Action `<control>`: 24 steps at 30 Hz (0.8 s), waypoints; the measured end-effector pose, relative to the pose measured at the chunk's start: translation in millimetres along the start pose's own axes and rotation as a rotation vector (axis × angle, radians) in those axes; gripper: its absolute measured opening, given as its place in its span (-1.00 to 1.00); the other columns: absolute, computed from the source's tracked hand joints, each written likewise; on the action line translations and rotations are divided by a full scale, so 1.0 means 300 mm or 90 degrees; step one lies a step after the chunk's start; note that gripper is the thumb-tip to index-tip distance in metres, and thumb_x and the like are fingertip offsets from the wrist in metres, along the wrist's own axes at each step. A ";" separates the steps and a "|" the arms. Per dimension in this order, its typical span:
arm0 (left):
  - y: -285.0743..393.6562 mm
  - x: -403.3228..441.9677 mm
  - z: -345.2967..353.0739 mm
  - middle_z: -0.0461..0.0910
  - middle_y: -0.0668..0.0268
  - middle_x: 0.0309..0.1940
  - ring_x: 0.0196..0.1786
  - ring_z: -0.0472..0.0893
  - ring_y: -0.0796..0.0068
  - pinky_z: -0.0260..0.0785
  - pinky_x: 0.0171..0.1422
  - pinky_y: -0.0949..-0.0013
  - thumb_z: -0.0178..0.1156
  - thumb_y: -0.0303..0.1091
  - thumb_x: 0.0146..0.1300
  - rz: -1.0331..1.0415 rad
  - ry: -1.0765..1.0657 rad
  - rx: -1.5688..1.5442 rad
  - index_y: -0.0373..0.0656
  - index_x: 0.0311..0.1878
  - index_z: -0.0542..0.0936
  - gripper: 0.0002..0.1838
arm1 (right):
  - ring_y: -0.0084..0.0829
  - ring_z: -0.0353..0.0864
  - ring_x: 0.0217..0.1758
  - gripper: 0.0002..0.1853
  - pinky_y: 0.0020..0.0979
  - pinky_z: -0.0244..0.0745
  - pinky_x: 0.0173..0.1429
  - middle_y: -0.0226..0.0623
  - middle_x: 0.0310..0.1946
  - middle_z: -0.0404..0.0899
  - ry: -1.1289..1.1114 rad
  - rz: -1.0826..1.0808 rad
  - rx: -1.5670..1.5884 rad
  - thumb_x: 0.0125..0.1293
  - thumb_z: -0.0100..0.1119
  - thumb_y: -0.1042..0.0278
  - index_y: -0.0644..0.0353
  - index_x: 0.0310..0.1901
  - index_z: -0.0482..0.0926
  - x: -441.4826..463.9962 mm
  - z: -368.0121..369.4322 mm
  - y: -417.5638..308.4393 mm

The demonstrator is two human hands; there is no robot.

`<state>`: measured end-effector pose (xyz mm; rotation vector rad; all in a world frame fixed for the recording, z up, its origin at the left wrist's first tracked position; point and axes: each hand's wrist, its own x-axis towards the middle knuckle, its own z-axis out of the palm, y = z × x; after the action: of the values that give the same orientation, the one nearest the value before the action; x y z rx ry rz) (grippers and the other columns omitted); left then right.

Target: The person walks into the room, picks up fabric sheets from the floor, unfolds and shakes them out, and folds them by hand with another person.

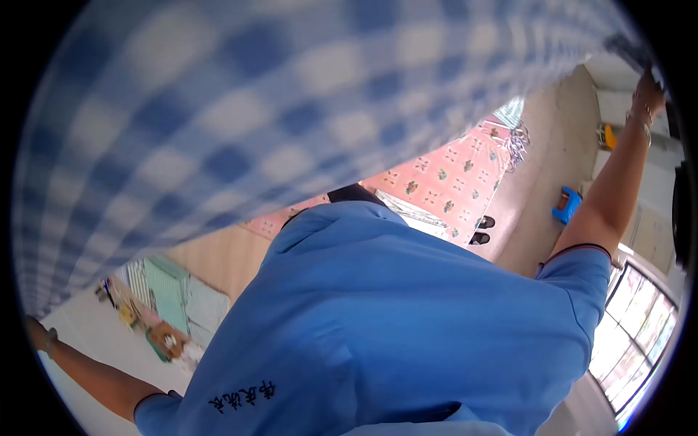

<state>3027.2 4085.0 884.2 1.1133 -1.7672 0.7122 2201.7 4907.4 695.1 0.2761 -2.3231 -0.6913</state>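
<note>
A large blue-and-white checked sheet (291, 94) is stretched between my raised, widely spread arms and fills the upper part of the view. At the far right, my right hand (651, 91) is closed on one end of it, with bracelets on the wrist. Close to the left edge of the view, my left hand (36, 334) grips the opposite end, a band round its wrist. The fingers of that hand are mostly cut off and dark. The blue shirt (407, 312) I wear takes up the lower middle.
Below the sheet lies a pink patterned cloth (454, 171), with a pair of black shoes (481, 231) beside it. A blue plastic object (566, 205) and a yellow item (609, 136) are at the right, near a barred window (632, 330). Green fabric (167, 287) lies at the left.
</note>
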 end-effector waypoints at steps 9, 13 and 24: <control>-0.536 -0.425 -0.127 0.35 0.04 -0.18 -0.15 0.33 0.18 0.18 -0.03 0.26 -0.16 -0.05 0.23 -0.290 -0.078 0.044 -0.33 -0.12 0.31 -0.55 | -0.38 0.44 -0.23 -0.93 -0.34 0.32 -0.16 -0.34 -0.36 0.48 0.241 -0.193 0.477 0.02 0.04 0.42 0.20 -0.46 0.47 -0.539 -0.688 -0.930; -0.736 -0.505 -0.302 0.34 0.06 -0.13 -0.10 0.32 0.19 0.17 0.01 0.27 -0.18 -0.04 0.23 -0.339 -0.077 0.056 -0.30 -0.08 0.31 -0.54 | -0.32 0.41 -0.22 -0.92 -0.23 0.23 -0.08 -0.33 -0.38 0.48 -0.082 -0.427 0.650 -0.13 0.07 0.34 0.11 -0.62 0.51 -1.026 -0.742 -1.366; -0.851 -0.239 -0.692 0.32 0.12 0.00 0.04 0.30 0.20 0.13 0.11 0.31 -0.24 -0.02 0.25 -0.169 -0.231 0.219 -0.21 0.04 0.30 -0.52 | -0.36 0.35 -0.02 -0.80 -0.17 0.11 0.11 -0.35 -0.26 0.48 -0.446 -0.789 0.583 0.02 -0.06 0.31 0.12 -0.37 0.55 -1.837 -0.850 -2.075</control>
<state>3351.2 4173.0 909.8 1.7678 -1.7802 0.6974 2785.7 4490.1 204.3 2.3043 -2.7922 -0.1327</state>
